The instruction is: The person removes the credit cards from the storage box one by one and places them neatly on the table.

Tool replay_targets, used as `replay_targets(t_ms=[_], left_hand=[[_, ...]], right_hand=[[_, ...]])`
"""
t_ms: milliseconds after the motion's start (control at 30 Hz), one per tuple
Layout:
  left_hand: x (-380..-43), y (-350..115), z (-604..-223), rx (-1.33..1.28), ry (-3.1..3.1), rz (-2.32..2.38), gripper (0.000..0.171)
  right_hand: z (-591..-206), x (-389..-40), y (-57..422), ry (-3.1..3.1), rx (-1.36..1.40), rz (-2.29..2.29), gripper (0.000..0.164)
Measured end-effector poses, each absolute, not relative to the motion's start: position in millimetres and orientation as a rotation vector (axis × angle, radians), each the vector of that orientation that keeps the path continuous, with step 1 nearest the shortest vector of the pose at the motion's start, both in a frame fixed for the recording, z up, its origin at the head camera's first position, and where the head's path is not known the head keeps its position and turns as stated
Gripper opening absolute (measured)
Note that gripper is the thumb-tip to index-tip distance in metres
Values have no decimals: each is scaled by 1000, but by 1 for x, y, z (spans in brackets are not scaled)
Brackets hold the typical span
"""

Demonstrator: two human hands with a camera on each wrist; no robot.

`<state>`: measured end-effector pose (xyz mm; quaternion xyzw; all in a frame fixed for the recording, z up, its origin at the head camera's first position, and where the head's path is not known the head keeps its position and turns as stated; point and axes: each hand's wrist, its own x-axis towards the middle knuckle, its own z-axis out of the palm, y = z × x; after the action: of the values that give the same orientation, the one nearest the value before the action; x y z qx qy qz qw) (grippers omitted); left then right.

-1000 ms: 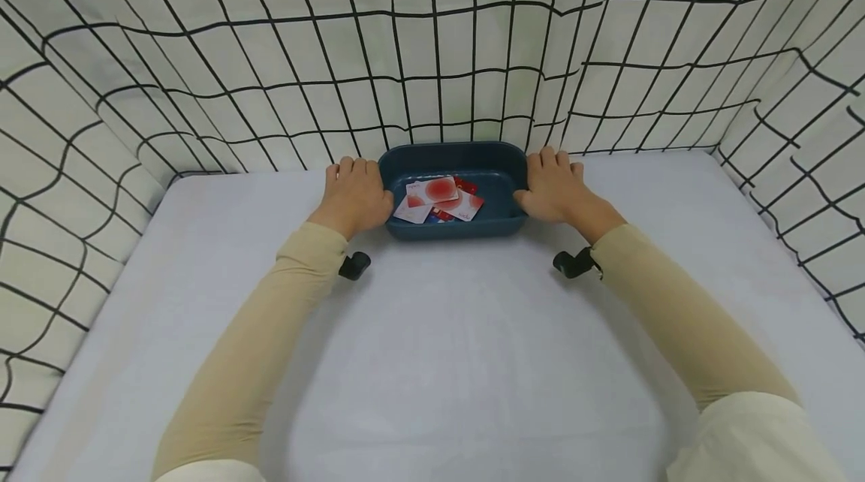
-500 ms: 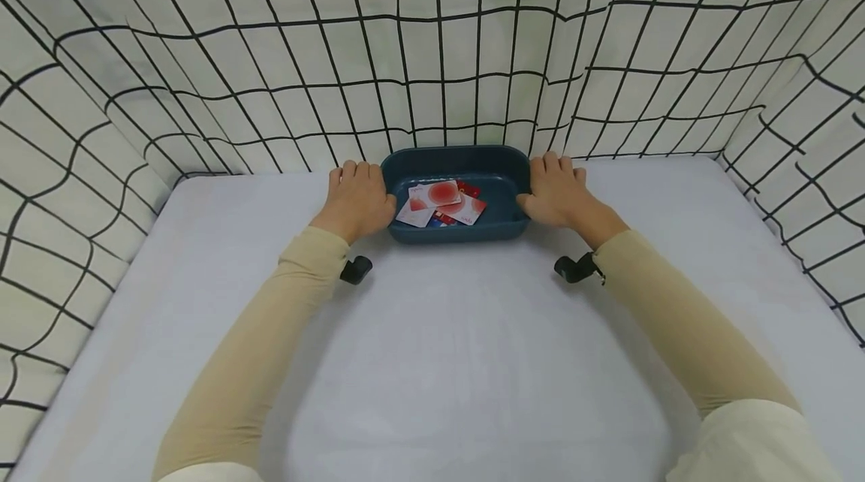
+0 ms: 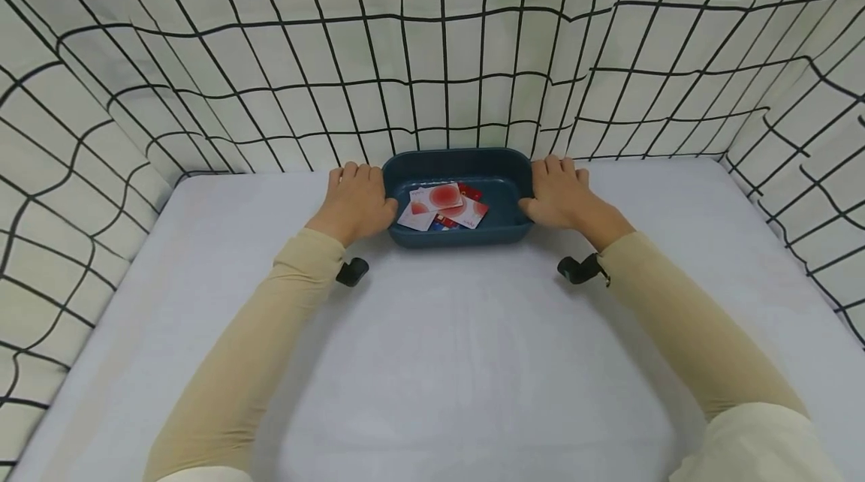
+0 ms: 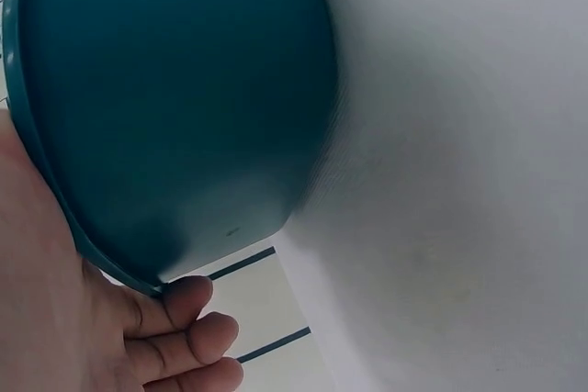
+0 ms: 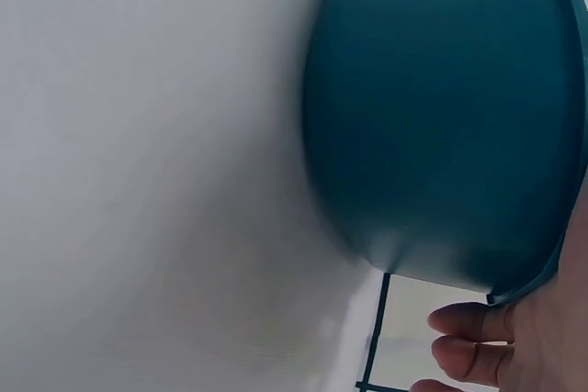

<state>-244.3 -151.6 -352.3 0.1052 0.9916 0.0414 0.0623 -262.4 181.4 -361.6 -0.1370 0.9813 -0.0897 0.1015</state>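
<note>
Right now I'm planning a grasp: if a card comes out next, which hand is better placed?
Probably the left hand: the printed cards lie toward its end of the teal tub. Bare tub floor separates them from the right hand. Both grip the tub, so either must first let go.

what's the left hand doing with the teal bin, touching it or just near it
Touching. The left wrist view shows it: the palm side of the left hand meets the rim of the teal bin, with no gap there.
</note>
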Motion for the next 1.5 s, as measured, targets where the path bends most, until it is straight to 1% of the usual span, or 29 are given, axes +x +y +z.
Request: replay_targets(t_ms=[200, 400, 600, 900, 1200, 1333, 1500], left_hand=[[-240, -152, -356, 327, 3013, 192, 55], [-236, -156, -359, 318, 3029, 267, 52], [-232, -156, -359, 336, 3039, 255, 52], [-226, -158, -360, 333, 3046, 262, 49], [-221, -159, -361, 362, 3047, 243, 46], [-217, -159, -360, 370, 3044, 249, 44], [-209, -160, -358, 372, 3045, 234, 43]], right_hand=[[-365, -258, 183, 2901, -396, -317, 72], [-367, -255, 181, 2906, -411, -341, 71], [-369, -252, 182, 2912, -402, -352, 71], [-369, -247, 181, 2919, -439, -343, 57], [-368, -241, 182, 2916, -434, -361, 61], [-368, -237, 182, 2918, -432, -363, 60], [-367, -232, 182, 2932, -448, -333, 55]])
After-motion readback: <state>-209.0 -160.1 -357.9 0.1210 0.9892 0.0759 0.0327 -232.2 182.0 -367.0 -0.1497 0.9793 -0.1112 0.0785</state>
